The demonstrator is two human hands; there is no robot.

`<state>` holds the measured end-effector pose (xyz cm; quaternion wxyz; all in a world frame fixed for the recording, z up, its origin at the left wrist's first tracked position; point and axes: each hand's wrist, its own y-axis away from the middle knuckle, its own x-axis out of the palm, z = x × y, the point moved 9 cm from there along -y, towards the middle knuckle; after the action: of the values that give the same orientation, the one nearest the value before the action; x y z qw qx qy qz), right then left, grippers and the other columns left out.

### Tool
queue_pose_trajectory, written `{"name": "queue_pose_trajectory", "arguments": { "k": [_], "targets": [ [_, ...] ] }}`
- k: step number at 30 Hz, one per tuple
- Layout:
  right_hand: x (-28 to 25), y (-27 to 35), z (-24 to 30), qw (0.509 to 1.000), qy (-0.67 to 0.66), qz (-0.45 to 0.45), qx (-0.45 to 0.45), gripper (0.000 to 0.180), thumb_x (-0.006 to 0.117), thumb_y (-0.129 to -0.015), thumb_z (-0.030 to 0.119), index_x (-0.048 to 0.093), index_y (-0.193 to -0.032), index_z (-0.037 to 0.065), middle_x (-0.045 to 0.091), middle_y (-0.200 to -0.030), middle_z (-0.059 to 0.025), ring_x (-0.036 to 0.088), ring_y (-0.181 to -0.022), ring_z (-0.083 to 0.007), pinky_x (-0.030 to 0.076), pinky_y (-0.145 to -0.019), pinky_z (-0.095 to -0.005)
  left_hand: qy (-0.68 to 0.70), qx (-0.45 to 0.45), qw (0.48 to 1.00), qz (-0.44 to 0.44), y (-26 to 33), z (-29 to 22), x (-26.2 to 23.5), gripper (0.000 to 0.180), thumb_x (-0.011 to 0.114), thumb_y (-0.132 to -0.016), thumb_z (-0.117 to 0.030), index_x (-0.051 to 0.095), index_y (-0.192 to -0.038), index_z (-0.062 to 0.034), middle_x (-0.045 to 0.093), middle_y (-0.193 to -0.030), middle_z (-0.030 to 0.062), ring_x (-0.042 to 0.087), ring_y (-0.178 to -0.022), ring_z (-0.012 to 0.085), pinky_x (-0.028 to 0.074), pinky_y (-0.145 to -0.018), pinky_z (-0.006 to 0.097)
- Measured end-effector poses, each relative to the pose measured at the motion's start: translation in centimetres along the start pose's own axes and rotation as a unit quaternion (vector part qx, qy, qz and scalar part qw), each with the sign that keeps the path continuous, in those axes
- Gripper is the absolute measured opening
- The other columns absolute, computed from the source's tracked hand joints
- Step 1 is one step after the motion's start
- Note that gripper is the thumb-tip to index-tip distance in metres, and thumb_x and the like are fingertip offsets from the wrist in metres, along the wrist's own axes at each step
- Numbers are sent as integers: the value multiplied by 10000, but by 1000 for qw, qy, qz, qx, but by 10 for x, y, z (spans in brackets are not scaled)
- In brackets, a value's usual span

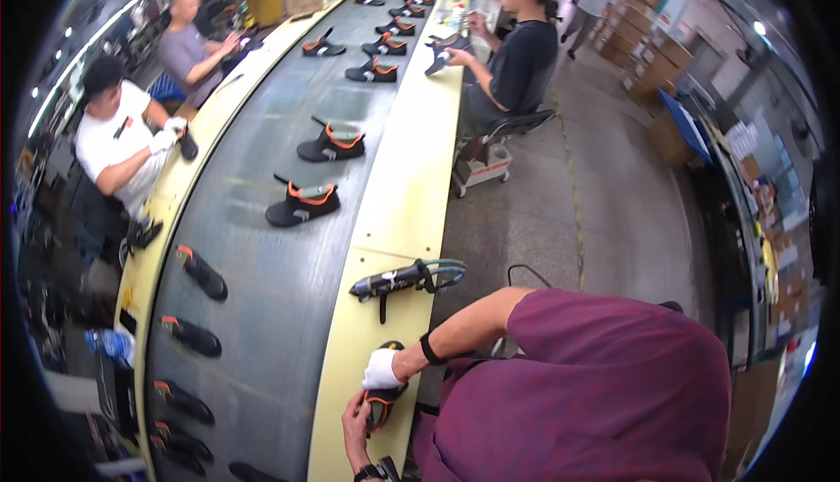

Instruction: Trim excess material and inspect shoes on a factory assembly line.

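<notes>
A black shoe with an orange-trimmed collar (378, 414) lies on the cream ledge beside the conveyor, between my hands. My right hand (382, 371), in a white glove, is closed over the middle of the shoe; its fingertips are hidden. Bare, with a dark watch at the wrist, my left hand (356, 421) grips the collar edge from the near left. Beyond the shoe, a black hand tool with a grey hose (394, 281) rests on the same ledge.
A grey conveyor belt (254, 281) carries several black-and-orange shoes (304, 205) on my left. Two people (122, 145) sit across it. Another person in black (521, 53) handles a shoe farther along my side. Cardboard boxes (656, 66) are stacked at far right.
</notes>
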<state>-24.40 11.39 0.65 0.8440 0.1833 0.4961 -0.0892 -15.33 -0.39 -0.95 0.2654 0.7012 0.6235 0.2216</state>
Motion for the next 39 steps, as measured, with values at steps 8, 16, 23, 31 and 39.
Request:
{"name": "queue_pose_trajectory", "arguments": {
  "k": [8, 16, 23, 31, 39],
  "targets": [
    [-5, 4, -2, 1000, -9, 6, 1, 172, 784, -788, 224, 782, -933, 132, 789, -845, -125, 783, -832, -382, 620, -688, -494, 76, 1, 997, 30, 1, -8, 11, 368, 696, -1053, -270, 724, -1264, 29, 694, -921, 41, 620, -729, 165, 508, -644, 313],
    [-5, 8, -6, 1000, 8, 28, -5, 164, 756, -831, 233, 761, -946, 116, 784, -834, -127, 776, -804, -391, 612, -680, -505, -15, 15, 999, 42, -43, 45, -3, 428, 653, -1074, -201, 643, -1453, -1, 735, -1184, 160, 687, -1037, 242, 558, -914, 355],
    [-15, 34, -22, 993, -56, 33, 95, 223, 709, -886, 271, 783, -1037, 124, 783, -920, -174, 766, -881, -406, 603, -753, -518, -131, 221, 960, -112, -32, 48, -5, 385, 581, -1108, -239, 718, -1347, 30, 750, -1276, 221, 709, -1167, 348, 545, -1049, 426],
    [-18, 41, 1, 983, -171, -44, 58, 396, 723, -910, 187, 758, -1285, 309, 791, -1121, -81, 762, -950, -338, 607, -778, -451, 43, 167, 969, -175, -29, 27, 14, 352, 532, -1124, -198, 799, -1203, 17, 809, -1138, 133, 732, -1076, 214, 546, -991, 357],
    [-3, 2, 13, 985, -139, -101, 6, 157, 669, -994, 227, 702, -1091, 108, 721, -943, -156, 732, -839, -388, 590, -715, -493, -133, 219, 927, -274, -13, 27, -36, 192, 651, -1039, -148, 786, -1090, -21, 775, -1051, 139, 717, -1009, 320, 556, -923, 418]
  ]
}}
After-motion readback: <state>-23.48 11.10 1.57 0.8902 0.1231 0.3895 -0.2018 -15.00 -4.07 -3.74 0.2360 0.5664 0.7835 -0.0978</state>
